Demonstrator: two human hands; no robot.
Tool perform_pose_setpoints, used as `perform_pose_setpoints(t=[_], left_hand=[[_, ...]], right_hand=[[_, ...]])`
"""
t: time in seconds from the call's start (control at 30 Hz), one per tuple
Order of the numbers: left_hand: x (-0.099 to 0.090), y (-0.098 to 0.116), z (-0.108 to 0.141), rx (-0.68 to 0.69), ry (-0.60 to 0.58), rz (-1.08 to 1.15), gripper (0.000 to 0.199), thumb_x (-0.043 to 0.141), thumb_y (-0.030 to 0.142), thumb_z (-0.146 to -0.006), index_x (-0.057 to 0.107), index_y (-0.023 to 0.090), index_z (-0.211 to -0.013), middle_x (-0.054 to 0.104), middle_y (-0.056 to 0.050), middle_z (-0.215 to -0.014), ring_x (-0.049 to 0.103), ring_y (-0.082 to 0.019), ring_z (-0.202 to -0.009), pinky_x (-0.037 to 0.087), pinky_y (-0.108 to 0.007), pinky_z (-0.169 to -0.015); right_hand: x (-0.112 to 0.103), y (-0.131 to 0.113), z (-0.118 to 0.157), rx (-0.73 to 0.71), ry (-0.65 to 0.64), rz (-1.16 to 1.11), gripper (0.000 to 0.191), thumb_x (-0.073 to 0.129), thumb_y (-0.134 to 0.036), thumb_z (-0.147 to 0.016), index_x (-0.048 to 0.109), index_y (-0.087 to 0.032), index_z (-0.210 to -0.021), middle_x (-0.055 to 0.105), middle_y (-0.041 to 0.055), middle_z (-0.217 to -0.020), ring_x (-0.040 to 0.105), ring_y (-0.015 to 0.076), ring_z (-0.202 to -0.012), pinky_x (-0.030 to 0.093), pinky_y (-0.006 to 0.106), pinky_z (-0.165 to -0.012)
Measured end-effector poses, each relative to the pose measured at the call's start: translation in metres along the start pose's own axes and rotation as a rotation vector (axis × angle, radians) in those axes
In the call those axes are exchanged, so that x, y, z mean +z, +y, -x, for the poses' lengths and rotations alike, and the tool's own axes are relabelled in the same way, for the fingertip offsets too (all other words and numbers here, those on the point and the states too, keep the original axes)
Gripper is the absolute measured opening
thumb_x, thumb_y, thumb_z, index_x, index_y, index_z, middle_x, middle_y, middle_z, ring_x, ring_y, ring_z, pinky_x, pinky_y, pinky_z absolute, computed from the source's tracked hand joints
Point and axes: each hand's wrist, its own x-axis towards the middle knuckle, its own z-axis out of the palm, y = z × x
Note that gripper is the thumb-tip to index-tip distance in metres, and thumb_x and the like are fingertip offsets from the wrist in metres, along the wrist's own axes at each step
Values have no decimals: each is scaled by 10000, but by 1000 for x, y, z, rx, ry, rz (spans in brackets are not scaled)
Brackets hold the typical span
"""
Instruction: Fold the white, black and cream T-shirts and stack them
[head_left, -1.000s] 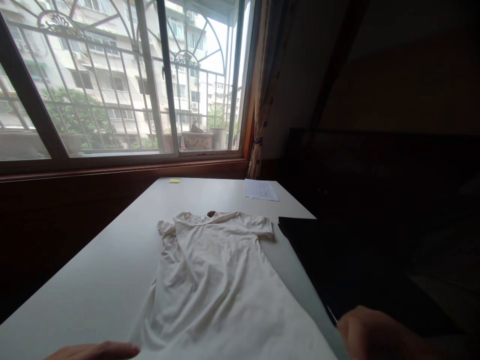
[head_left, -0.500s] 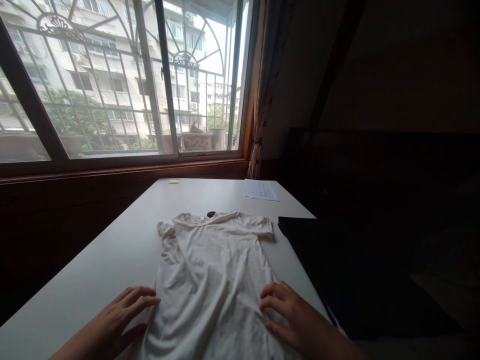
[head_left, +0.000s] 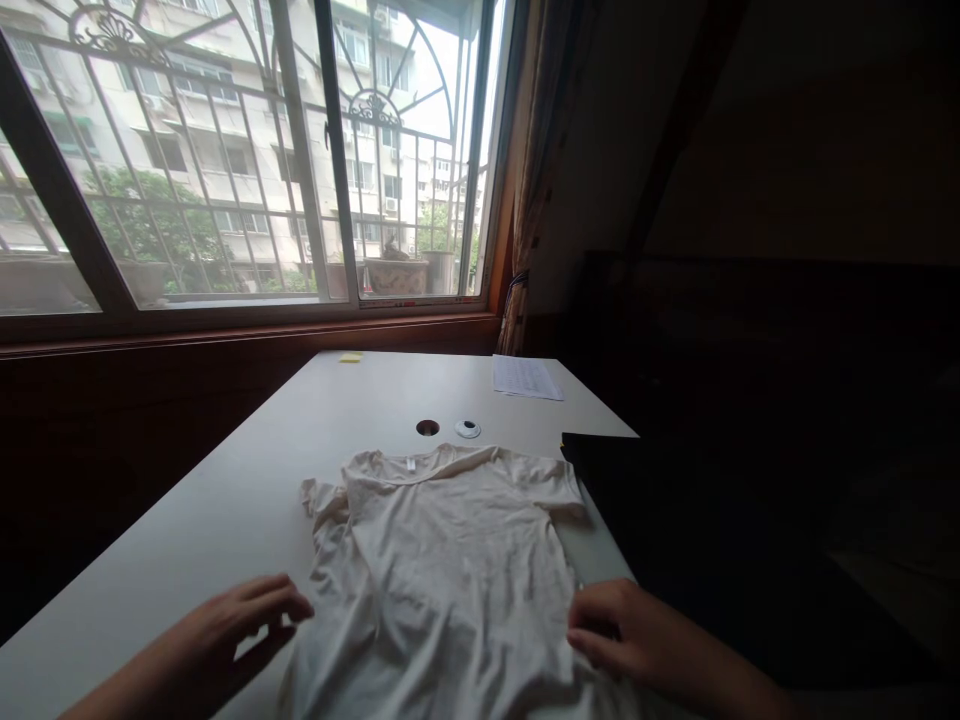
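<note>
A cream short-sleeved T-shirt [head_left: 450, 560] lies wrinkled on the white table [head_left: 195, 500], its neckline toward the window and its lower part running off the bottom of the view. My left hand [head_left: 247, 625] hovers beside the shirt's left edge, thumb and fingers apart, holding nothing. At the shirt's right edge, my right hand [head_left: 619, 625] has its fingers curled, and thumb and fingertips pinch the fabric there. The right sleeve reaches the table's right edge, while the left sleeve is bunched up.
Past the collar are a round hole [head_left: 427, 428] and a small white disc-shaped cover [head_left: 468, 429]. Papers [head_left: 527, 378] and a yellow note [head_left: 350, 357] lie at the far end. A black sheet-like item [head_left: 675, 540] adjoins the right edge.
The shirt has slid nearer to me and spread to the right, uncovering the hole and the disc. My right hand has moved right and closed on the edge; my left hand has shifted slightly left.
</note>
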Motion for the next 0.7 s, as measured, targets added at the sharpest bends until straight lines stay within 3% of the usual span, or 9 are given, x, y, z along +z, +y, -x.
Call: perform_pose_setpoints(t=[0.17,0.27,0.33,0.5,0.6,0.7], left_hand=[[-21,-71,-49,-44,256,-254,314,498,292,-973,680,285,-1229,695,-87,-1234,654,-260,-1113,531,-368,-974],[-17,-114,-72,-106,280,-332,406,534,296,-918,639,239,-1307,664,-120,-1287,635,-295,-1122,513,-443,-986],[-10,-130,-87,-132,258,-333,424,557,351,-905,648,218,-1297,675,-133,-1261,637,-307,-1096,513,-446,-964],[-5,-129,-113,-147,217,-278,251,512,359,-893,701,206,-954,725,-105,-1011,665,-257,-891,513,-361,-831],[-28,-123,-110,-230,257,-212,181,484,330,-882,629,223,-864,710,-42,-834,666,-222,-770,487,-300,-718],[-65,-126,-89,-403,406,-225,157,512,344,-852,621,239,-894,703,-5,-774,666,-213,-716,461,-279,-675]], right_hand=[[-19,-2,-46,-110,221,29,179,594,-310,-930,713,-196,-860,701,17,-822,631,160,-754,439,257,-674],[-22,4,-87,-207,330,43,123,603,-262,-916,714,-208,-912,703,26,-901,650,174,-835,480,270,-727],[-21,10,-118,-255,409,70,108,619,-230,-895,717,-211,-936,700,37,-943,655,185,-875,505,290,-775],[-10,19,-189,-293,634,142,167,602,-184,-895,715,-212,-1014,695,69,-1047,643,223,-1027,505,375,-960],[2,24,-212,-300,665,160,254,594,-197,-908,684,-201,-1146,667,97,-1154,620,234,-1098,482,410,-1030],[13,32,-219,-310,664,195,344,593,-202,-912,645,-204,-1252,631,115,-1262,583,250,-1180,451,441,-1081]])
